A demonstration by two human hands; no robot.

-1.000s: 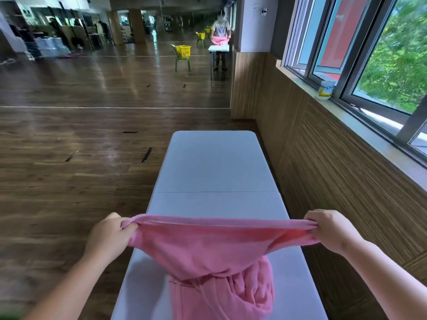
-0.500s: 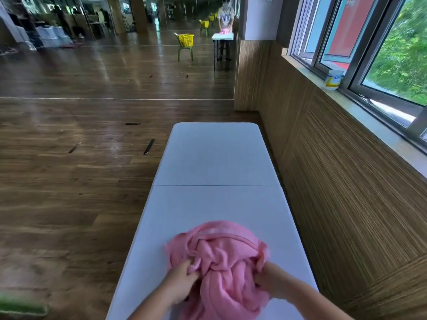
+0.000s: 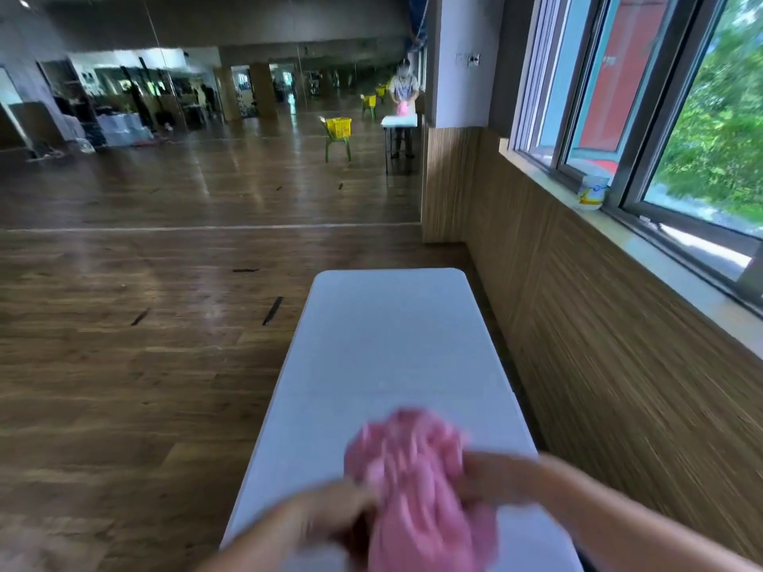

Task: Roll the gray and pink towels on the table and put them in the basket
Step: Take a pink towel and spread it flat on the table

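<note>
Pink cloth towel (image 3: 413, 468), stretched taut one second ago, now bunched on long white bench (image 3: 388, 344); left hand (image 3: 330, 509), right hand (image 3: 491, 476) flank it; blur hides whether grip clamped.

Dance studio: mirror wall (image 3: 247, 167), wood flr (image 3: 124, 365).

white tub (image 3: 592, 194) on windowsill (image 3: 669, 262) | wooden floor (image 3: 124, 365) | mirror wall (image 3: 206, 130)

Left grip (image 3: 342, 509) and right grip (image 3: 491, 476) close together, fingers blurred.
</note>
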